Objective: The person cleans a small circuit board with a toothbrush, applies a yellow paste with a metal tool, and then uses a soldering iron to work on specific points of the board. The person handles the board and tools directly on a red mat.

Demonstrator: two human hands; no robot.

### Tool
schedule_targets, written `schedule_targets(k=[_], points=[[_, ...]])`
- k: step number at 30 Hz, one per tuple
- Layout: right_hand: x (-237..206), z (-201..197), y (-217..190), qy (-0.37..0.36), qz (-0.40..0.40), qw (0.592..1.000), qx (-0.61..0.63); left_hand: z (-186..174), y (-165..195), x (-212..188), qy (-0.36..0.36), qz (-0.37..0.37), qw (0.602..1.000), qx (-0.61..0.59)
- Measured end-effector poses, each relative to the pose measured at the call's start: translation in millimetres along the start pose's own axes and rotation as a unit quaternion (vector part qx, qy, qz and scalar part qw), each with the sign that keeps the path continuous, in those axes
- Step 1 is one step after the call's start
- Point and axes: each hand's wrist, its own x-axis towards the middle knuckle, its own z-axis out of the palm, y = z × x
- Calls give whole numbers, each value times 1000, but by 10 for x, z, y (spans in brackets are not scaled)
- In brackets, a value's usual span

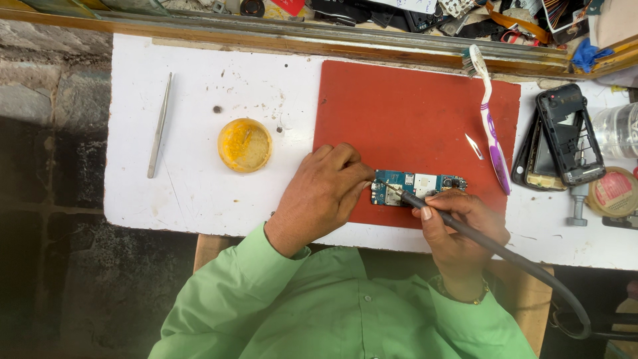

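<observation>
Left hand (pixel 323 193): fingers curled, pinning circuit board (pixel 417 187) flat on red mat (pixel 412 119).
Right hand (pixel 457 223): pen-grips soldering iron (pixel 478 240), tip on board.
Flux tin (pixel 244 145): beyond left hand.

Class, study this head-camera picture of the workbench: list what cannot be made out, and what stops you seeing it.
1. Left edge of the circuit board: covered by the left hand.
2. What the left hand's fingertips pinch: hidden beneath the fingers.
3. Soldering iron grip: wrapped by the right hand; its cable leaves the frame at right.
4. Board components: too small to identify.
5. Clear container: cut off by the right edge.
</observation>
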Motion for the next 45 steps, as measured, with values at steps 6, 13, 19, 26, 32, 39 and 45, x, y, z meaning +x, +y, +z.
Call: schedule_targets(k=[6, 13, 19, 26, 32, 39, 45], points=[[2, 11, -9, -3, 8, 1000, -18, 8, 6, -7, 4, -3, 1000, -4], [22, 19, -22, -14, -3, 1000, -21, 16, 12, -8, 9, -3, 1000, 2], [47, 31, -40, -18, -13, 999, -32, 19, 12, -6, 9, -1, 1000, 4], [61, 30, -50, -18, -12, 999, -42, 17, 12, -5, 4, -2, 1000, 12], [58, 25, -55, -22, -7, 999, -40, 14, 5, -7, 1, 0, 1000, 16], [68, 23, -54, -23, -4, 999, -35, 31, -4, -9, 2, 3, 1000, 22], [63, 19, -49, -24, -7, 999, -32, 37, -11, -10, 1, 6, 1000, 26]])
